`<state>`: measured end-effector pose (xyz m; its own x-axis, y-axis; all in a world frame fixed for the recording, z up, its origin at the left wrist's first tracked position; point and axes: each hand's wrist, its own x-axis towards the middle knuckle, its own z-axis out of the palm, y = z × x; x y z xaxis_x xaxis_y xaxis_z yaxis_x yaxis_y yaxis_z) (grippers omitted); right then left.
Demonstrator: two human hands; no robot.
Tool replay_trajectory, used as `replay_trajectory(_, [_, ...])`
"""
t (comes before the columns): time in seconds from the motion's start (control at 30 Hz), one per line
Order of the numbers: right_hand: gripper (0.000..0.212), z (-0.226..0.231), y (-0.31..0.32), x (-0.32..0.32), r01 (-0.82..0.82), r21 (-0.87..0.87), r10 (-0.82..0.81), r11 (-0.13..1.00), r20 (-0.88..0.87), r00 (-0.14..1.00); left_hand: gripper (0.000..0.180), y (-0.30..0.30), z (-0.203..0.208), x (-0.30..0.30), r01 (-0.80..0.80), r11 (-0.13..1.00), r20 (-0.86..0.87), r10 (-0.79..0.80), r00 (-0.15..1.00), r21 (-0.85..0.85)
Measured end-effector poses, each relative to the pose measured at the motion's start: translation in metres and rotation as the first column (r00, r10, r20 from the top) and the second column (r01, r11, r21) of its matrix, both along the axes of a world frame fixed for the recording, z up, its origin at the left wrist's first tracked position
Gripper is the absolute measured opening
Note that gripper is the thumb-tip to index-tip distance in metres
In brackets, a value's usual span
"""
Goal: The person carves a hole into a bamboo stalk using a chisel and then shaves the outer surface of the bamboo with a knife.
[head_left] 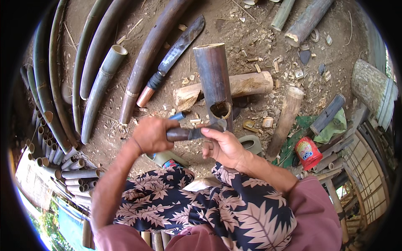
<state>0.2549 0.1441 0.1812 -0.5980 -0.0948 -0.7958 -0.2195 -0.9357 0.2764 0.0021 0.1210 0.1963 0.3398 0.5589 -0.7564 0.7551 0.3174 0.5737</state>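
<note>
Dirt floor (109, 108), bamboo tube (212, 77) at 12 o'clock already cut open, remainder unclear; left hand (151, 134) grips, right hand (228, 147) pinches dark tool (180, 134).

The single view comes from the left one of two wide fisheye cameras worn side by side on the person's head. It looks steeply down and forward, close above the lap, where patterned cloth (251, 201) fills the near side. The left hand (153, 134) and right hand (226, 146) sit near mid-view, and beyond them the earth floor (113, 113) runs to the far side. The lens reaches wide, from stacked bamboo tubes (79, 173) at left to a red packet (307, 152) at right, bending straight edges toward its dark round rim.
</note>
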Motion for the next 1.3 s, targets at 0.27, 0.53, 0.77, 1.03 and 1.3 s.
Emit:
replay_trajectory(0.27, [0.027,0.015,0.017,0.015,-0.782,0.393,0.531,0.484,0.578,0.619,0.035,-0.116,-0.010,0.171,-0.809,0.569,0.014,0.819,0.574,-0.147])
replay_trajectory(0.53, [0.026,-0.005,-0.008,0.019,-0.538,0.532,0.227,0.654,0.540,0.811,0.025,-0.081,0.011,0.143,-0.365,0.921,-0.147,0.383,0.912,0.133])
replay_trajectory(0.77, [0.033,-0.007,-0.012,0.014,-0.022,0.155,0.030,0.988,-0.051,0.998,0.025,0.009,0.040,0.032,0.329,0.943,-0.097,-0.323,0.941,0.055])
replay_trajectory(1.03, [0.025,0.028,0.013,0.060,-0.467,0.506,0.414,0.725,0.223,0.883,0.019,-0.083,0.001,0.114,-0.188,0.890,0.023,0.197,0.980,0.415])
replay_trajectory(1.3, [0.032,-0.002,0.001,0.022,-0.119,0.198,0.121,0.973,0.002,0.993,0.021,-0.005,0.025,0.040,0.198,0.980,0.001,-0.198,0.980,0.018])
